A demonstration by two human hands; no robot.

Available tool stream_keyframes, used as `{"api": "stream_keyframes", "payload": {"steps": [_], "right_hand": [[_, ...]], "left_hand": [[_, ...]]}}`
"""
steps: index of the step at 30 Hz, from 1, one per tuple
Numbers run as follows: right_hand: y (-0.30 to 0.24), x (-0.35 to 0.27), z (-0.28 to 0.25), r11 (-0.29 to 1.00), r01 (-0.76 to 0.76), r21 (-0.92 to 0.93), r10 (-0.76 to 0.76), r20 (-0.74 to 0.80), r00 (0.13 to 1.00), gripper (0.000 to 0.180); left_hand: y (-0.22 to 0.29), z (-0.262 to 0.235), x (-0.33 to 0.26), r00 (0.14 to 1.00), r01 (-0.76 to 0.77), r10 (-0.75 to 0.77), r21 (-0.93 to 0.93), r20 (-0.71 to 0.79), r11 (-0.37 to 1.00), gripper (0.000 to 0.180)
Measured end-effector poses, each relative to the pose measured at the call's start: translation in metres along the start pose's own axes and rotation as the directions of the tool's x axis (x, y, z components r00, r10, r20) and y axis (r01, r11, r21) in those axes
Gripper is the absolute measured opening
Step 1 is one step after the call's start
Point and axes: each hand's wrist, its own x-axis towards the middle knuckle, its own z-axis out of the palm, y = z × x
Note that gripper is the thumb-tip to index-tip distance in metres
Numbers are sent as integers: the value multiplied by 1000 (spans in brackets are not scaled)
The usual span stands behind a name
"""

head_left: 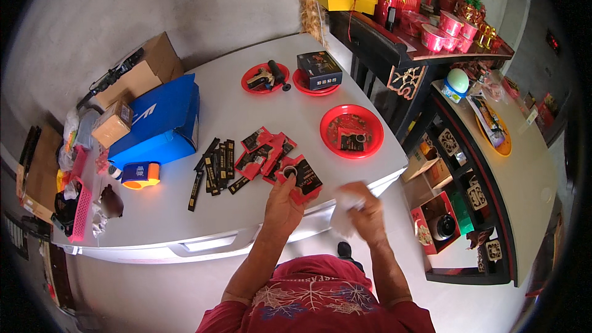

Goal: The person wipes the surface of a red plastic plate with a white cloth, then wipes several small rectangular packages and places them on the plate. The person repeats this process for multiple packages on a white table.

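Note:
My left hand (283, 208) grips a red and black sachet (308, 177) by its lower edge, just above the near edge of the white tabletop. To its right, my right hand (370, 214) is closed on a crumpled white tissue or cloth (345, 217), blurred by motion. Several similar red and black sachets (254, 159) overlap in a loose pile beyond my left hand. Left of them, slim black stick packets (213, 168) lie in an uneven row. One more sachet (349, 142) rests inside a red plate (352, 110) at the table's right side.
Two other red plates stand farther back, one under a black box (319, 70), one with dark handled items (261, 79). On the left are a blue box (161, 124), a small carton (113, 123), an orange-and-blue tape dispenser (140, 175) and a pink basket (80, 209). A dark cabinet (502, 234) stands right.

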Motion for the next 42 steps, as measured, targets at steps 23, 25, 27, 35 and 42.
{"api": "stream_keyframes", "payload": {"steps": [23,25,27,35,42], "right_hand": [[-15,13,61,732,452,-511,-488,71,870,43],[-12,9,55,714,491,-499,-470,178,864,43],[-20,2,46,801,441,-406,-338,301,892,42],[-47,13,21,917,269,-294,-308,-93,947,46],[-32,16,57,692,365,-623,-398,93,913,51]], "left_hand": [[-8,25,-27,998,65,-66,-36,-25,997,45],[4,23,-28,992,124,-125,-140,1,982,43],[6,17,-26,1000,26,-26,-6,-3,1000,38],[4,21,-22,1000,-6,7,-43,17,999,34],[1,34,-18,1000,-2,2,-24,-14,1000,31]]}}
